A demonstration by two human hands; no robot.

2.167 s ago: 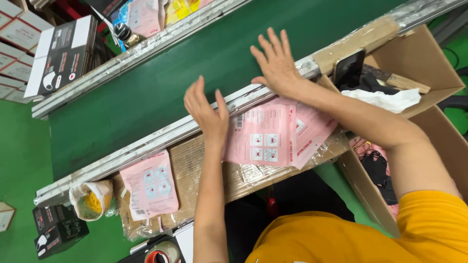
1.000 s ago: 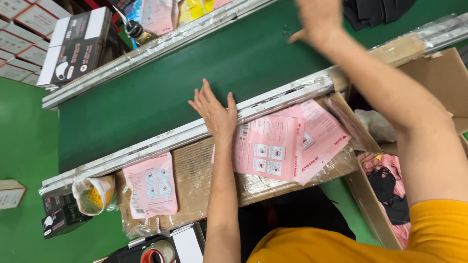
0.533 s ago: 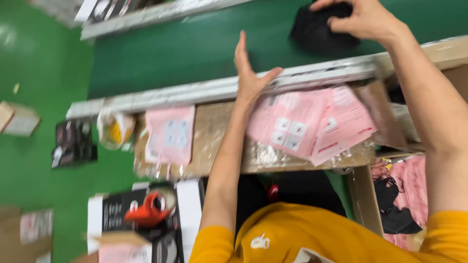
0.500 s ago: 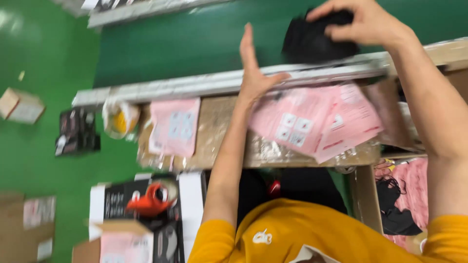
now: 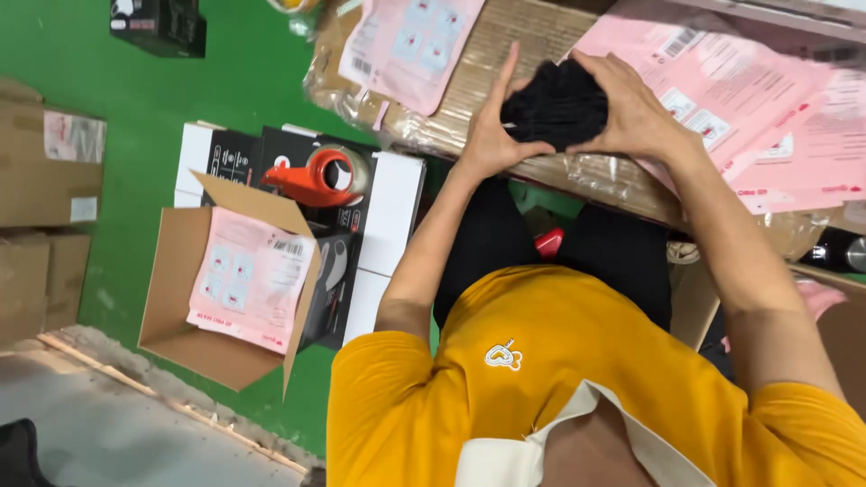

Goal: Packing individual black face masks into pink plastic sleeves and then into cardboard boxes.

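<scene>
Cardboard-covered tabletop (image 5: pixel 541 41), strewn with pink mailer bags (image 5: pixel 722 90); on the green floor an open carton (image 5: pixel 180 298) with one more mailer, and a red tape dispenser (image 5: pixel 316 178). Black cloth bundle (image 5: pixel 557 104) sits at the tabletop's near edge, pressed between both hands. Left hand (image 5: pixel 494 135) cups its left side, fingers (image 5: pixel 505 77) clenched on the fabric; right hand (image 5: pixel 636 113) grips top and right. Looks soft, light, crushable, not fragile; best gathered whole from both sides. Half a second earlier the bundle was up on the green conveyor under the right hand alone, left hand open; now it is drawn in.
</scene>
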